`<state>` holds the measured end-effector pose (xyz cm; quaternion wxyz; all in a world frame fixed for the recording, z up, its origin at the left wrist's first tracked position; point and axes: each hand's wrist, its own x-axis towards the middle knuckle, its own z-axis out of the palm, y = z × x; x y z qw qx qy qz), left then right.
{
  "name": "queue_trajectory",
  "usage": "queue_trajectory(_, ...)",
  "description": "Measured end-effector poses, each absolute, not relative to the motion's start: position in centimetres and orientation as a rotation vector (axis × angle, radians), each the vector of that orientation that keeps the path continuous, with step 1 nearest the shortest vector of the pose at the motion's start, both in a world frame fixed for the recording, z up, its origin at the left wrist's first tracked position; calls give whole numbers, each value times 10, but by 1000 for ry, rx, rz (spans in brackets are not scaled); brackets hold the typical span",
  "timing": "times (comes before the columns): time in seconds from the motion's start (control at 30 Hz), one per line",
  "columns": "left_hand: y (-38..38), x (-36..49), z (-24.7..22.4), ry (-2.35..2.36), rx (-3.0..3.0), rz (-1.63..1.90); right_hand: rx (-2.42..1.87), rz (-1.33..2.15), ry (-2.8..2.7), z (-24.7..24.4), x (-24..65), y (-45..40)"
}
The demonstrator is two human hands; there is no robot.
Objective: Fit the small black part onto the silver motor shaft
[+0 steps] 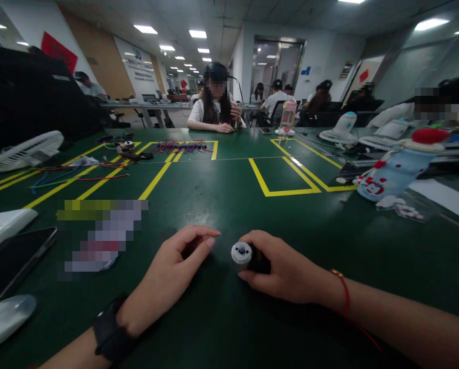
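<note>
A small cylindrical motor (241,252) with a pale round end face and a dark centre shaft stands near the middle front of the green table (199,328). My right hand (279,264) is closed around it from the right, thumb on the near side and fingers on the far side. Left of the motor, my left hand (179,261) rests over the table with nothing in it. Its index finger and thumb are curved and apart, pointing toward the motor, while the other fingers are mostly hidden.
Loose wires (183,146) lie at the back left. A phone-like black device (18,261) and a white mouse-shaped object (6,320) are at the left edge. On the right stand a light-blue covered bottle (398,171) and a fan (339,128). A person (214,110) sits opposite.
</note>
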<state>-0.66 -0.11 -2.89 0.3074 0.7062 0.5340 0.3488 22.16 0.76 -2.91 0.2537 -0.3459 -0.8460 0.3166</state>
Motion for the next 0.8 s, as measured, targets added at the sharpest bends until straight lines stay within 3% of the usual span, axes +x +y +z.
queue_trajectory(0.27,-4,16,-20,1093,2108,942,-874,791,-2328,-32,222,8)
queue_trajectory(0.8,0,2,-8,1167,1917,970,-922,867,-2332,-28,222,9)
